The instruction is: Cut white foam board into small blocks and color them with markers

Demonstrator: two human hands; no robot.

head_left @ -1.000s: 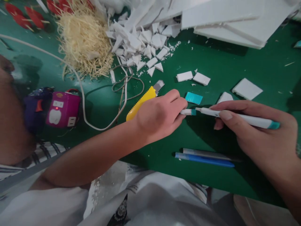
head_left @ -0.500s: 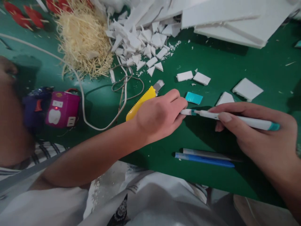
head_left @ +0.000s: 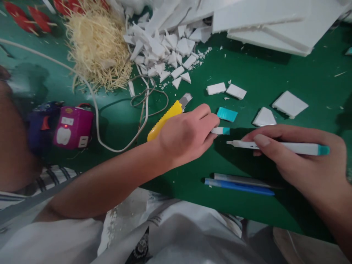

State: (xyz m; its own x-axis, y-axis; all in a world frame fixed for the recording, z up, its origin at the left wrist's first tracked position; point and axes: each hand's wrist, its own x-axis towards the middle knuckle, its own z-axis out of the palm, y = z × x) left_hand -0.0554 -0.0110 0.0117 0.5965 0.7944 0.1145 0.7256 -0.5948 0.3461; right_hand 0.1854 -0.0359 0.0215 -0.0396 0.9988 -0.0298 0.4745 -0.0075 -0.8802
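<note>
My left hand (head_left: 189,134) pinches a small white piece (head_left: 221,131) whose right end is teal. Held in my right hand (head_left: 297,154) is a white marker (head_left: 291,147) with a teal end, its tip pointing left, a little below and apart from that piece. A teal-coloured block (head_left: 227,114) lies just above my left fingertips. The yellow cutter (head_left: 167,119), blade out, is partly hidden behind my left hand. Two white blocks (head_left: 216,88) rest farther up the green table. Below my hands lie a blue pen (head_left: 242,186) and a greyish pen (head_left: 242,179).
White foam scraps (head_left: 165,47) and straw-like shreds (head_left: 99,47) fill the upper left; large foam sheets (head_left: 264,22) the upper right. A pink box (head_left: 73,127) and white cable (head_left: 96,117) are left. Foam pieces (head_left: 290,104) lie right. Another person's arm (head_left: 16,146) is at the left edge.
My right hand has moved slightly down with the marker, whose tip has come away from the small piece. The piece's end now shows more teal. The other person's arm has shifted slightly.
</note>
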